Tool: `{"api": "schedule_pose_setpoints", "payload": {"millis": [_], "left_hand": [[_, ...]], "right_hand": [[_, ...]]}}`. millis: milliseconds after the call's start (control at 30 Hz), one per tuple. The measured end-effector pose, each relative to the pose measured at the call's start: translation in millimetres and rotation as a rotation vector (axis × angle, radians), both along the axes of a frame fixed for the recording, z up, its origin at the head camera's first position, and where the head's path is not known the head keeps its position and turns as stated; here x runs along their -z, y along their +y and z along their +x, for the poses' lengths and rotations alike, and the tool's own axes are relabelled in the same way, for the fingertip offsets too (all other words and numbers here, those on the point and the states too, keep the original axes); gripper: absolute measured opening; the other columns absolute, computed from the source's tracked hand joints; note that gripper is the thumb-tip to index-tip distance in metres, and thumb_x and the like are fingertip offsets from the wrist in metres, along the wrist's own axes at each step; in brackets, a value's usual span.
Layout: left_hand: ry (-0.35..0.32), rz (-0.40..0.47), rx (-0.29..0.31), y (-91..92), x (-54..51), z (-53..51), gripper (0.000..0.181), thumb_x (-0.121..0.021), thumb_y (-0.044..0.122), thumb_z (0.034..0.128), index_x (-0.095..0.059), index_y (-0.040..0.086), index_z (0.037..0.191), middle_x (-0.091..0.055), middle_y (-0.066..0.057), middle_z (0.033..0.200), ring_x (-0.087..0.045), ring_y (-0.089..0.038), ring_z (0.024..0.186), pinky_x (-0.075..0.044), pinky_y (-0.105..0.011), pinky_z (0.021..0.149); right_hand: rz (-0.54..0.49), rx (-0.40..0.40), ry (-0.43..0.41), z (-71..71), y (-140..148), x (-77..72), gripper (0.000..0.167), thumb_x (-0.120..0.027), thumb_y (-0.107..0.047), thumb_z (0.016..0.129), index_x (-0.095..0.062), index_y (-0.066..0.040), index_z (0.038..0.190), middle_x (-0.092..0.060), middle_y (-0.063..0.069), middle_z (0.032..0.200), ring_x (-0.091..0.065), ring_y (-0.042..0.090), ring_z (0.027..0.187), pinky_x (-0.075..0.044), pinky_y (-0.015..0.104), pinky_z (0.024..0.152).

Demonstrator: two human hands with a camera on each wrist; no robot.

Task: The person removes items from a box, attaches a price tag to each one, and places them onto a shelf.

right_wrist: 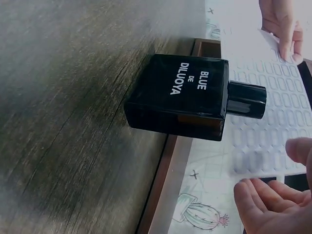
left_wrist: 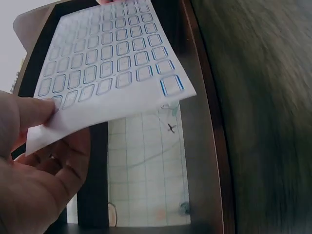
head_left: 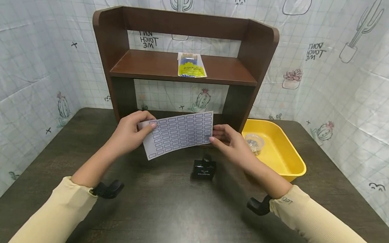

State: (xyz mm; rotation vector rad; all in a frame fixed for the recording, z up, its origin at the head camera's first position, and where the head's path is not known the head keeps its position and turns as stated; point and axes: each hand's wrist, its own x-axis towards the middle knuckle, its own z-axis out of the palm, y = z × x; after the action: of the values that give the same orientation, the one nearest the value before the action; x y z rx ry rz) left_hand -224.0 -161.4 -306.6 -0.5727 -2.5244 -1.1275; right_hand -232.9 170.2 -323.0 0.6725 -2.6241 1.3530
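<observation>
A white sheet of blue-outlined labels [head_left: 184, 132] is held up above the table, tilted and slightly bowed. My left hand [head_left: 132, 131] pinches its left end, thumb on the printed face and fingers behind, as the left wrist view also shows. At the opposite end is my right hand [head_left: 234, 145], its thumb tip at the sheet's edge. In the right wrist view, the fingers [right_wrist: 258, 200] of that hand lie just past the edge, with a gap between them and the thumb. A black perfume bottle [head_left: 204, 168] stands on the table below the sheet.
A brown two-tier shelf [head_left: 144, 64] stands at the back, bearing a packet of brushes [head_left: 191, 65]. On the right lies a yellow tray [head_left: 283, 152] with a small clear round container [head_left: 254, 143] in it. The dark table [head_left: 137, 214] spreads in front.
</observation>
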Motion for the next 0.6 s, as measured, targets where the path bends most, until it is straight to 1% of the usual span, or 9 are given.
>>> {"api": "schedule_pose_setpoints", "payload": {"millis": [33,133,167,233,267,400,533,600], "left_hand": [[-0.015,0.016,0.006,2.8,-0.2,-2.3,0.010,-0.065,0.013,0.1040,-0.071,0.006,0.108,-0.069,-0.012,0.100,-0.060,-0.023,0.078,-0.047,-0.031,0.062],[-0.056,0.065,0.022,8.8,0.3,-8.7,0.012,-0.064,0.014,0.1046,-0.070,0.006,0.110,-0.071,-0.013,0.099,-0.062,-0.023,0.076,-0.048,-0.031,0.060],[-0.069,0.084,0.027,10.1,0.6,-10.3,0.013,-0.064,0.015,0.1048,-0.070,0.006,0.111,-0.072,-0.013,0.099,-0.062,-0.023,0.074,-0.048,-0.030,0.058],[-0.097,0.127,0.032,12.1,0.7,-12.3,0.014,-0.064,0.016,0.1050,-0.070,0.005,0.112,-0.074,-0.015,0.098,-0.065,-0.022,0.072,-0.049,-0.029,0.057],[-0.113,0.153,0.035,12.9,0.7,-13.3,0.015,-0.065,0.017,0.1049,-0.070,0.004,0.112,-0.075,-0.016,0.098,-0.066,-0.021,0.072,-0.050,-0.029,0.057],[-0.190,0.267,0.056,16.7,0.2,-15.8,0.020,-0.066,0.020,0.1040,-0.067,0.001,0.107,-0.075,-0.019,0.104,-0.071,-0.019,0.077,-0.057,-0.028,0.061],[-0.250,0.356,0.081,18.5,4.2,-16.6,0.020,-0.068,0.018,0.1027,-0.065,-0.001,0.107,-0.075,-0.020,0.108,-0.072,-0.016,0.080,-0.060,-0.029,0.066],[-0.270,0.402,0.098,18.2,7.9,-16.4,0.020,-0.069,0.015,0.1017,-0.064,-0.002,0.110,-0.076,-0.018,0.108,-0.073,-0.014,0.081,-0.060,-0.028,0.068]], "right_hand": [[-0.015,0.014,0.008,-1.3,-0.6,0.3,0.040,-0.067,-0.012,0.103,-0.055,0.007,0.136,-0.068,0.026,0.130,-0.069,0.037,0.118,-0.055,0.049,0.104],[-0.049,0.082,0.030,-3.8,-1.0,-0.7,0.029,-0.067,-0.009,0.102,-0.060,0.006,0.127,-0.072,0.024,0.118,-0.070,0.032,0.106,-0.058,0.031,0.094],[-0.058,0.100,0.035,-4.6,-0.5,-1.3,0.026,-0.067,-0.008,0.102,-0.061,0.006,0.123,-0.073,0.024,0.114,-0.069,0.031,0.101,-0.057,0.025,0.090],[-0.068,0.129,0.038,-5.5,1.4,-3.5,0.021,-0.067,-0.008,0.102,-0.064,0.006,0.118,-0.074,0.023,0.106,-0.068,0.028,0.092,-0.054,0.017,0.079],[-0.073,0.139,0.035,-6.0,2.7,-4.9,0.020,-0.067,-0.009,0.102,-0.066,0.005,0.116,-0.074,0.023,0.104,-0.067,0.026,0.089,-0.053,0.015,0.075],[-0.098,0.155,-0.006,-8.4,7.9,-9.3,0.019,-0.067,-0.012,0.103,-0.068,0.005,0.114,-0.075,0.023,0.102,-0.066,0.019,0.081,-0.055,0.017,0.070],[-0.133,0.185,-0.037,-10.4,11.5,-11.5,0.022,-0.066,-0.015,0.104,-0.068,0.003,0.116,-0.075,0.022,0.104,-0.065,0.013,0.079,-0.055,0.018,0.070],[-0.161,0.197,-0.055,-11.1,12.9,-12.4,0.023,-0.066,-0.016,0.104,-0.067,0.003,0.118,-0.074,0.019,0.104,-0.065,0.011,0.079,-0.055,0.018,0.071]]}}
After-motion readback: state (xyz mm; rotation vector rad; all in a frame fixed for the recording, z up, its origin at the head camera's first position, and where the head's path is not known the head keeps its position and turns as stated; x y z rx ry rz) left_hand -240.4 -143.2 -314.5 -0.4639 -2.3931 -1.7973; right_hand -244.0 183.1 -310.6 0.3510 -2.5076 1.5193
